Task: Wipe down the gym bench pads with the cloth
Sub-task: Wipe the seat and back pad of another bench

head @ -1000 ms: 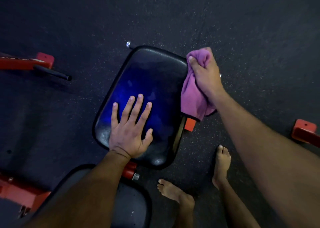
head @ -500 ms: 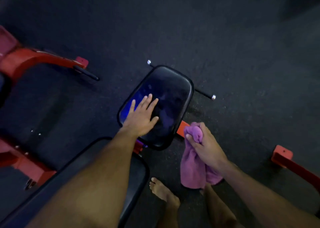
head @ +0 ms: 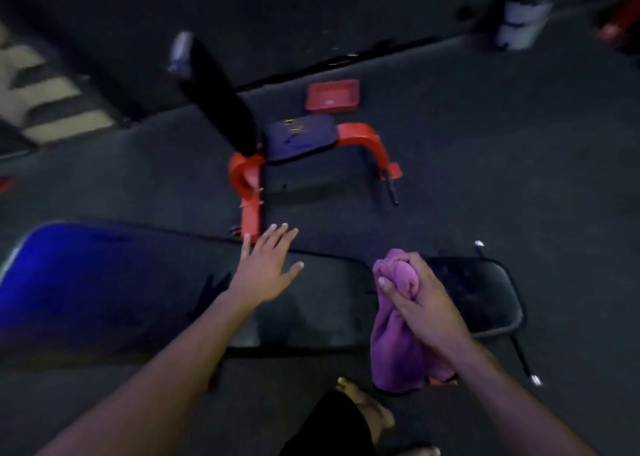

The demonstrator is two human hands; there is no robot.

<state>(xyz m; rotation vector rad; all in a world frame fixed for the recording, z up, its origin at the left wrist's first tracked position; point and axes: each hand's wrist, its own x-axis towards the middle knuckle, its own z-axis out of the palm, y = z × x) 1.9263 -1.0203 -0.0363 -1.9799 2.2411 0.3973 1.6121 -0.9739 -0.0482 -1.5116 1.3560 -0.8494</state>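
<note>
Purple cloth is bunched in your right hand over the gap between pads; the long back pad, lengthwise left-right, lies left, under your spread left hand.

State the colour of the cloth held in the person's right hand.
Purple; the cloth shows best in the head view, gripped by the right hand.

Long pad left of short pad
</note>
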